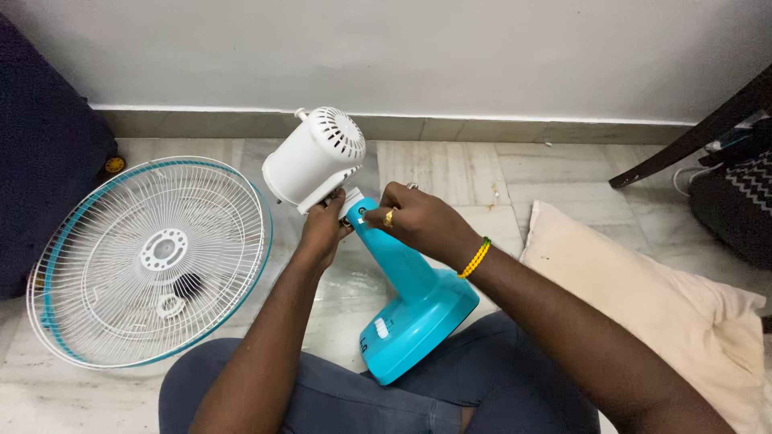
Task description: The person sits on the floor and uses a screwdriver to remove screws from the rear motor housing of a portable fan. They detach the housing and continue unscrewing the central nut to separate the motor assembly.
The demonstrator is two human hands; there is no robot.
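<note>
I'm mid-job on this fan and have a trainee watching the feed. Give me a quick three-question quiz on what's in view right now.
1. True or false: the fan grille is mounted on the white motor housing.
2. Which hand wears the yellow-and-green wristband? A) left B) right C) neither
3. Fill in: the turquoise fan base rests against the person's ____.

Key
1. False: the grille lies flat on the floor, apart from the housing.
2. B: the right hand wears it and grips the top of the turquoise neck, while the left hand holds the joint under the housing.
3. Legs.
</note>
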